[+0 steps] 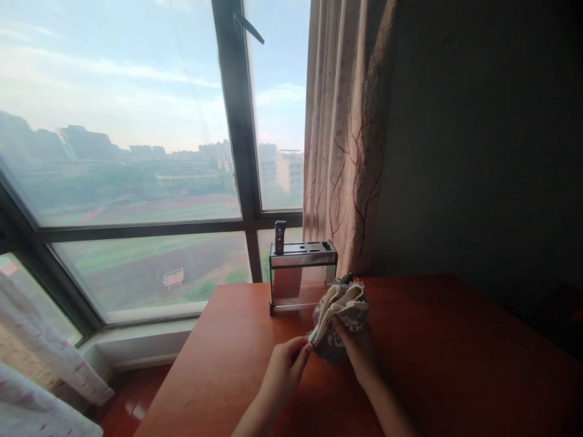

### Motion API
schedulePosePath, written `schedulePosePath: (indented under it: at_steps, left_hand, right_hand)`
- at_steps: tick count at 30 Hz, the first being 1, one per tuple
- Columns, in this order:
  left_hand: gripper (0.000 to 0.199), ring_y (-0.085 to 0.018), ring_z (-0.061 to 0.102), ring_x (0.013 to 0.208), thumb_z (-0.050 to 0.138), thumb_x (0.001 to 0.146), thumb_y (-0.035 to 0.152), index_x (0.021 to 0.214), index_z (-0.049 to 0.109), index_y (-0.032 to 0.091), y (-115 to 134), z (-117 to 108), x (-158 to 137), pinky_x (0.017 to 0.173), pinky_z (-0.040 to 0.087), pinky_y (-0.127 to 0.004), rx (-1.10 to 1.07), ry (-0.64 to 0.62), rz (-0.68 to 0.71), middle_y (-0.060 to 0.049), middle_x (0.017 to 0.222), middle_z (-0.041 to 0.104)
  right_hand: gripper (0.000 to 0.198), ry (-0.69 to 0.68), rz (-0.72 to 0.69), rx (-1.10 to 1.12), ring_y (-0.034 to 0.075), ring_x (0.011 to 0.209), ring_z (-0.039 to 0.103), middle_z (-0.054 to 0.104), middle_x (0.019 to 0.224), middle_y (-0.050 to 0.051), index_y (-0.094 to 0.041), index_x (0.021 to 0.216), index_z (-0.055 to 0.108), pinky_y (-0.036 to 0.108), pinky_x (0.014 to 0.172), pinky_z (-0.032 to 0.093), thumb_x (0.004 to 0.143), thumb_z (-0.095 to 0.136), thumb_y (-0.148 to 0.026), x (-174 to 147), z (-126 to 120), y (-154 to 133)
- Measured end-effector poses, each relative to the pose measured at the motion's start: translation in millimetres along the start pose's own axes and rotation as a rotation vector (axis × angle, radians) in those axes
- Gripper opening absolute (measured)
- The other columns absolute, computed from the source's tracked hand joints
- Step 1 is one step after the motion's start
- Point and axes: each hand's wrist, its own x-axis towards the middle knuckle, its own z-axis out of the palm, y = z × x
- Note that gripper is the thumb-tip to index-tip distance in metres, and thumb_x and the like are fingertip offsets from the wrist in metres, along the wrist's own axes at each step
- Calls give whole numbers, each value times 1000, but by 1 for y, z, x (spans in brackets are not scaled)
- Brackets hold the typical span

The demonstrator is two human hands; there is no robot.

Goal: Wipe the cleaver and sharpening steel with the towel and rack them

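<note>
A grey patterned fabric pouch (334,343) with a pale cream zip edge is held just over the table, its top folded and facing me. My left hand (289,361) pinches the near left end of that edge between thumb and fingers; a small pale bit shows there, too small to name. My right hand (357,346) grips the body from the right, thumb on the near side and the other fingers hidden behind the cloth. A small dark thing (347,278) shows at the pouch's far side; I cannot tell what it is.
Behind the pouch, a clear box-like stand (303,273) with a dark frame stands on the reddish-brown wooden table (437,346). A black upright piece (280,237) rises from its top left. Beyond are a window (136,152) and a long curtain (341,133).
</note>
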Motion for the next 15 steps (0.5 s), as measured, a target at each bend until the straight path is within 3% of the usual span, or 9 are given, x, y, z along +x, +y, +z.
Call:
schedulePosePath:
  at_steps: [4,8,15]
  left_hand:
    - [34,-14,45,58,49,90,41,80,69,14,8,-5,-3,55,34,-23,197,45,125,-2,63,55]
    - [36,-13,41,56,45,92,39,81,68,14,10,-7,-4,54,31,-23,217,-6,153,0,61,51]
    - [39,-11,34,57,44,93,41,77,65,11,10,-10,-5,53,26,-24,165,-78,146,3,61,39]
  right_hand:
    - [49,-38,238,298,28,97,68,75,102,4,-21,103,69,39,85,54,60,84,-39,-5,1,-4]
    - [41,-177,426,566,25,84,71,77,93,3,-21,96,71,37,78,55,59,85,-28,-3,-7,-5]
    - [16,-257,507,606,24,65,71,76,72,5,-18,71,73,35,64,56,57,79,-22,2,-20,0]
